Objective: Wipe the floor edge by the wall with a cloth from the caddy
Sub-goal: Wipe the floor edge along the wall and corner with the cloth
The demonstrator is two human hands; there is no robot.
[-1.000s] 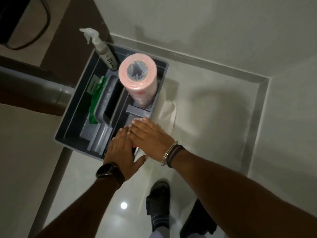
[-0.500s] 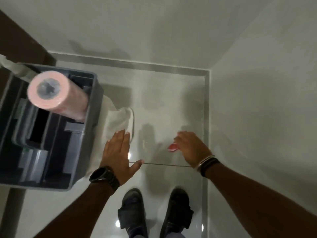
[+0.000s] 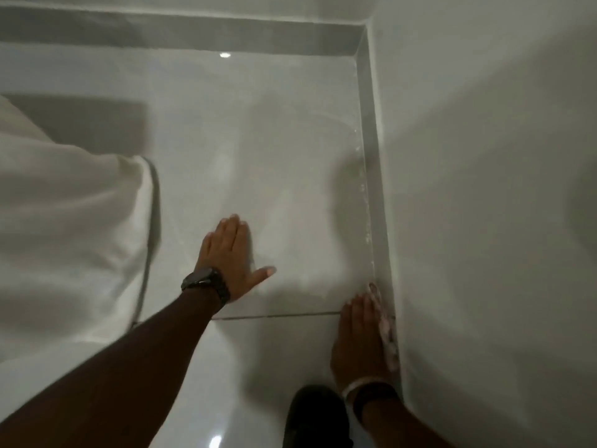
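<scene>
My right hand (image 3: 360, 341) presses a pale pink cloth (image 3: 387, 334) against the floor edge (image 3: 371, 202) where the glossy white tiles meet the grey skirting of the right wall. Only a thin strip of the cloth shows along the hand's outer side. My left hand (image 3: 231, 258), with a black watch on the wrist, lies flat on the tile floor, fingers spread, holding nothing. The caddy is out of view.
A white draped fabric (image 3: 71, 227) fills the left side. The right wall (image 3: 484, 189) and the back wall's skirting (image 3: 193, 37) meet in a corner at the top right. A black shoe (image 3: 315, 415) stands at the bottom, close to my right wrist.
The view has swung right and lower, and the caddy has left the frame. My right hand carried the cloth from the open floor to the right wall's edge. My left hand went down flat on the tile.
</scene>
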